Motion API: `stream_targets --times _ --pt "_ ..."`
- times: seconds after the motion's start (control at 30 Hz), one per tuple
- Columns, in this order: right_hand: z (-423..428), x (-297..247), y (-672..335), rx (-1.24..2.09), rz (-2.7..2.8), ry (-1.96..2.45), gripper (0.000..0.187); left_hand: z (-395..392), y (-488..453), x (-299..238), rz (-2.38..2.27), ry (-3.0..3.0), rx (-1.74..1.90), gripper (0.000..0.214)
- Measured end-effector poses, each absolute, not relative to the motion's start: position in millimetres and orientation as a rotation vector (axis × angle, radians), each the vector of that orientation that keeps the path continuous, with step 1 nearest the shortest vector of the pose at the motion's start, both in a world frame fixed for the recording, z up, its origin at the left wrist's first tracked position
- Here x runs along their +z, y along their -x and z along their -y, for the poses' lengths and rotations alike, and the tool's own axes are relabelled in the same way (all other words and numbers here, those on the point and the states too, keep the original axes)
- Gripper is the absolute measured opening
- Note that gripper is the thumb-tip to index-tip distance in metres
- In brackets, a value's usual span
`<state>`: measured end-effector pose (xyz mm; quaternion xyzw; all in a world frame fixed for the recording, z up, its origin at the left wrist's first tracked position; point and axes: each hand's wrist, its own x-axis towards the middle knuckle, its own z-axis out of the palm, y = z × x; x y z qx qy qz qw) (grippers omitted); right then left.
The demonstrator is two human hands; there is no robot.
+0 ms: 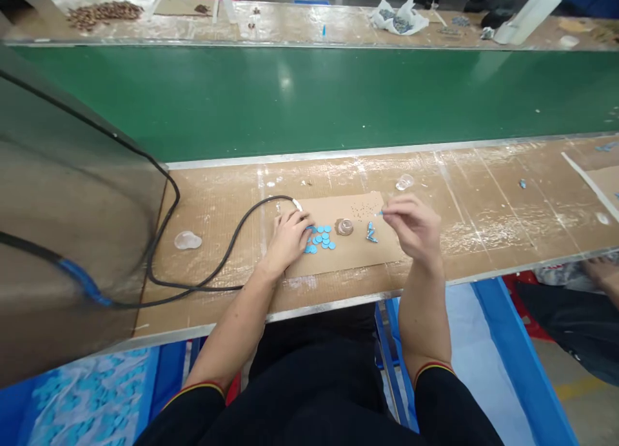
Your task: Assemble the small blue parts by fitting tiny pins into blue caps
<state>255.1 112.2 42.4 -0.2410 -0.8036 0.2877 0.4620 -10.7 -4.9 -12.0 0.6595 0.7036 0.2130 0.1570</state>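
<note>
My left hand (289, 236) rests palm down at the left end of a cardboard sheet (345, 262). Its fingers are spread, with the fingertips touching the edge of a group of flat blue discs (325, 238). The white end of a black cable (251, 209) reaches the back of its fingers; whether they touch is unclear. Above the sheet's right end, my right hand (413, 223) is closed in a pinch on a small blue-tipped piece (380, 213), mostly hidden by the fingers. Between the hands are a small round clear container (345, 227), scattered tiny brown bits (363, 210) and small blue-and-silver parts (371, 232).
Clear plastic pieces lie on the bench, one at left (187, 240) and one at right (405, 182). A metal box (72, 207) stands left. A green belt (319, 104) runs behind the bench. Blue trays (91, 394) sit below. Another person's hand (602, 272) shows at right.
</note>
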Motion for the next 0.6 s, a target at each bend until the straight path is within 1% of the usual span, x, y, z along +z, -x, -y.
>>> stream_targets --times 0.13,0.27,0.47,0.6 --pt "-142 30 -236 0.847 2.012 0.601 0.014 4 12 -12 -1.981 -1.839 0.681 0.028" --pt "-144 10 -242 0.919 2.18 0.701 0.021 5 10 -14 -1.986 -1.808 0.724 0.029" --pt "-140 12 -245 0.95 2.276 0.621 0.012 7 3 -14 -2.086 -1.739 0.723 0.033" --pt "-138 14 -245 0.95 2.288 0.646 0.011 8 3 -13 -2.153 -1.749 0.656 0.029"
